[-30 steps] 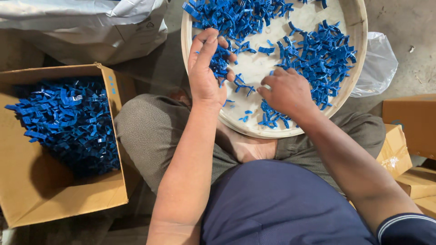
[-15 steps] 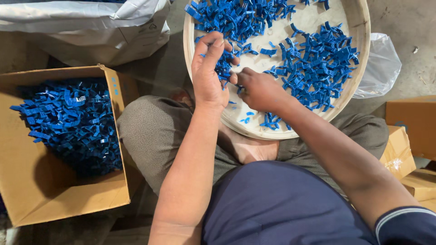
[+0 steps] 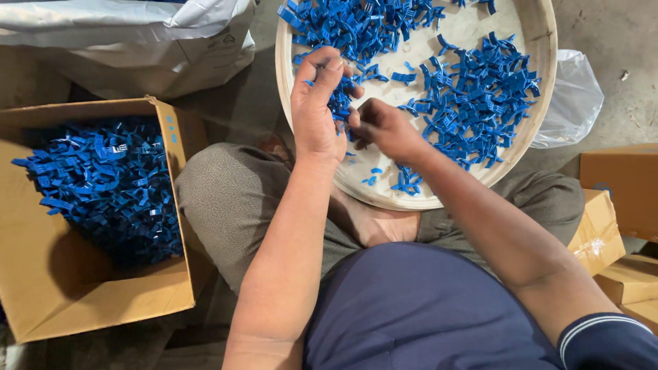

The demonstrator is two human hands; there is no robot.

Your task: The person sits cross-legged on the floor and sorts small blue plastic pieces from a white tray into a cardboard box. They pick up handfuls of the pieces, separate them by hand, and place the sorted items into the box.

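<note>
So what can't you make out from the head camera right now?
- Round tray: far rim cut off by the top edge.
- Blue clips in the left hand: count hidden by the fingers.
- Right hand: fingertips hidden behind the left hand.
- Cardboard box: left side cut off.

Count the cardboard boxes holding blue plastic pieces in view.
1: the open cardboard box at the left holds blue pieces. The closed boxes at right hide their contents.

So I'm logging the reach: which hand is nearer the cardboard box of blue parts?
Left. The left hand is over the round tray's near-left rim, on the side toward the cardboard box; the right hand sits beyond it, farther from the box.
</note>
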